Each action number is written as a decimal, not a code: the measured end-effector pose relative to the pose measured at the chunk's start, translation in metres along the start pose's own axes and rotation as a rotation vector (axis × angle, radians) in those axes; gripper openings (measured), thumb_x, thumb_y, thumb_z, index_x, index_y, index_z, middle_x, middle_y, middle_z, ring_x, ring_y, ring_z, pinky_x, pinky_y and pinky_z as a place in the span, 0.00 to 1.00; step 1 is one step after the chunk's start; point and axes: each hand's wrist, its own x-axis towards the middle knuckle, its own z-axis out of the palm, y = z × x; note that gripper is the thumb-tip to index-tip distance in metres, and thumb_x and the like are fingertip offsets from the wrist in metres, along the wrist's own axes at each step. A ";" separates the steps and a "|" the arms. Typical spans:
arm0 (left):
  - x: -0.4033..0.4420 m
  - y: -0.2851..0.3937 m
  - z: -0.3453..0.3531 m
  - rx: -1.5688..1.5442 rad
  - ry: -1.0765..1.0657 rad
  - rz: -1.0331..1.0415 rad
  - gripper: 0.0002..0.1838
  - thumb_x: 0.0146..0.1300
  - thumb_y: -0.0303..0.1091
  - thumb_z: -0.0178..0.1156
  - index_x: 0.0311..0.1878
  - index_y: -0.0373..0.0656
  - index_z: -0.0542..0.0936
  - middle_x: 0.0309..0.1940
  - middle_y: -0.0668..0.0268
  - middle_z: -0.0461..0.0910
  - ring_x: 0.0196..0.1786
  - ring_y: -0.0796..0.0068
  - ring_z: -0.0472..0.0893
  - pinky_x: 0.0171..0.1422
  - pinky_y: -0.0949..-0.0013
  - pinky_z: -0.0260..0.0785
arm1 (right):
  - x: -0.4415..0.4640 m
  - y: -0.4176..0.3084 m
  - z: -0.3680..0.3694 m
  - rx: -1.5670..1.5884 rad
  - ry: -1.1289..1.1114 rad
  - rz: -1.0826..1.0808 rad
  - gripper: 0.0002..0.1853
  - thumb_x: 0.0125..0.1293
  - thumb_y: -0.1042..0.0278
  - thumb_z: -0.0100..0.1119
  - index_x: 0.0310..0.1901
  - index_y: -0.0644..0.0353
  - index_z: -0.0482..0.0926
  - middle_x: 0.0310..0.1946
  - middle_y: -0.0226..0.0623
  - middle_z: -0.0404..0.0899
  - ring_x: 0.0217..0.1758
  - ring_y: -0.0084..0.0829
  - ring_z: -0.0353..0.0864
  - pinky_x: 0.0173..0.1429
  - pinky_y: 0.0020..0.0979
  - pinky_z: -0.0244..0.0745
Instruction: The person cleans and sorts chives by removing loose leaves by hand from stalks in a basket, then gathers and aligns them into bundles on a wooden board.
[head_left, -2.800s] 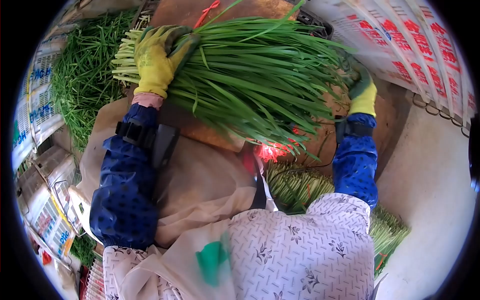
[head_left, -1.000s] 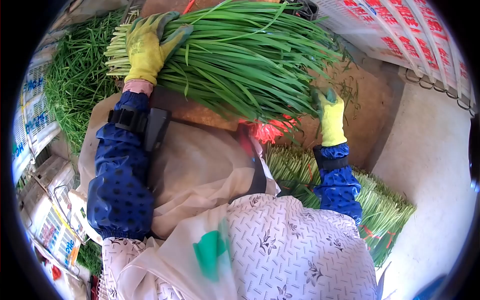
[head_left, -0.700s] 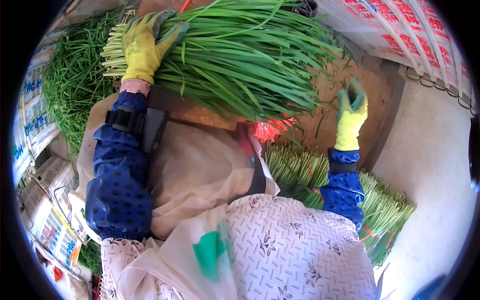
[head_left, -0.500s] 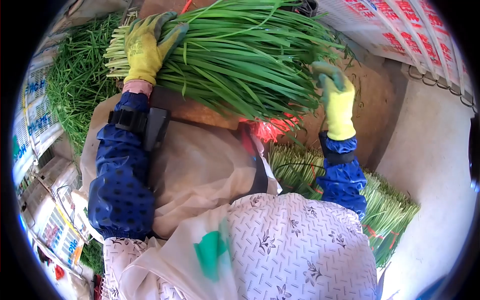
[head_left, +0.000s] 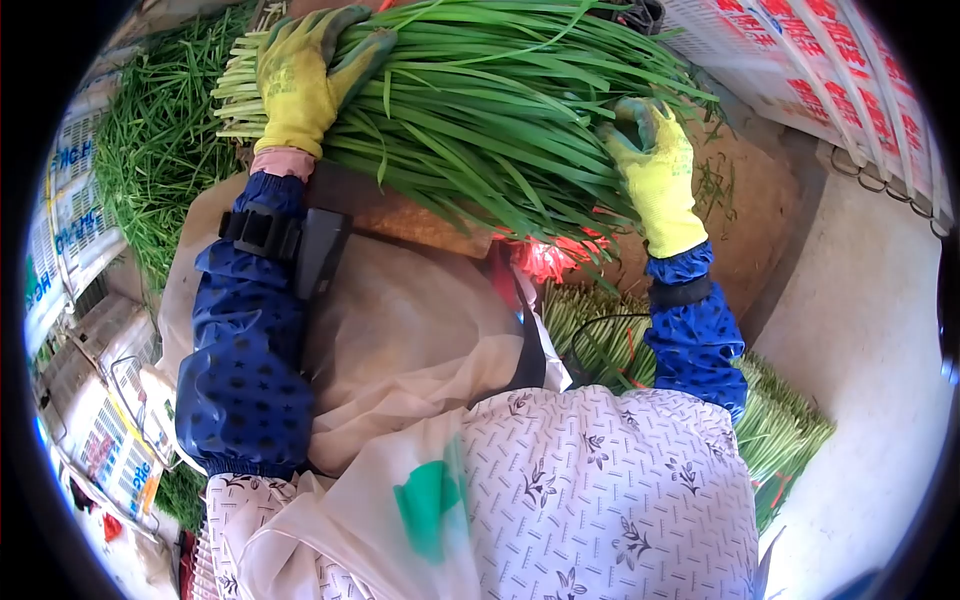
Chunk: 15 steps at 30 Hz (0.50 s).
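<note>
A large bunch of long green stalks (head_left: pixel 490 110) lies across the brown board (head_left: pixel 400 215), pale cut ends to the left and leafy tips to the right. My left hand (head_left: pixel 310 75), in a yellow and green glove, grips the bunch near its pale ends, thumb and fingers spread around it. At the leafy end, my right hand (head_left: pixel 655 165), gloved alike, is at the bunch's edge with its fingers curved and apart. No stalks show clearly held between them. Red ties (head_left: pixel 555 258) sit just below the bunch.
Loose green leaves (head_left: pixel 165 150) are heaped at the left. Tied bundles (head_left: pixel 775 420) stand at the lower right, beside a pale wall (head_left: pixel 860 300). A white crate with red print (head_left: pixel 800 60) is at the upper right, and white crates with blue print (head_left: pixel 75 205) are at the left.
My right hand has moved from beyond the leaf tips in toward the bunch's right edge. My left hand keeps its place on the pale end. The view has shifted slightly.
</note>
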 end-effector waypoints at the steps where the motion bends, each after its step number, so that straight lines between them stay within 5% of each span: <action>1: 0.000 -0.001 0.001 0.001 0.008 0.004 0.19 0.61 0.52 0.60 0.49 0.51 0.82 0.46 0.67 0.82 0.49 0.60 0.78 0.59 0.62 0.65 | 0.001 0.000 0.001 -0.019 -0.010 -0.008 0.13 0.54 0.68 0.67 0.42 0.57 0.80 0.40 0.40 0.81 0.45 0.43 0.80 0.51 0.36 0.74; 7: 0.000 -0.001 0.002 0.026 0.001 -0.002 0.19 0.61 0.52 0.60 0.49 0.53 0.83 0.45 0.67 0.82 0.49 0.61 0.78 0.58 0.61 0.65 | -0.002 -0.008 0.004 0.185 -0.017 0.066 0.11 0.55 0.72 0.65 0.41 0.58 0.80 0.37 0.39 0.81 0.42 0.40 0.80 0.48 0.33 0.74; 10: -0.001 -0.004 0.004 0.022 -0.002 0.000 0.19 0.61 0.53 0.60 0.49 0.54 0.83 0.45 0.68 0.82 0.49 0.61 0.78 0.58 0.61 0.65 | -0.003 -0.005 0.011 0.187 0.069 0.058 0.08 0.56 0.74 0.64 0.40 0.57 0.80 0.32 0.36 0.81 0.33 0.31 0.80 0.40 0.29 0.75; 11: -0.002 -0.005 0.005 0.018 -0.003 0.002 0.19 0.61 0.53 0.60 0.49 0.54 0.83 0.45 0.68 0.82 0.49 0.61 0.78 0.58 0.61 0.65 | -0.004 -0.014 0.003 0.447 -0.014 0.447 0.07 0.57 0.76 0.64 0.38 0.57 0.81 0.28 0.31 0.81 0.25 0.22 0.76 0.30 0.25 0.71; 15: -0.002 -0.007 0.005 0.074 -0.006 -0.012 0.18 0.60 0.51 0.61 0.49 0.54 0.83 0.45 0.68 0.82 0.48 0.61 0.79 0.57 0.62 0.66 | -0.001 0.018 -0.026 0.651 0.469 0.549 0.04 0.58 0.77 0.63 0.36 0.62 0.81 0.24 0.29 0.78 0.22 0.18 0.73 0.25 0.22 0.68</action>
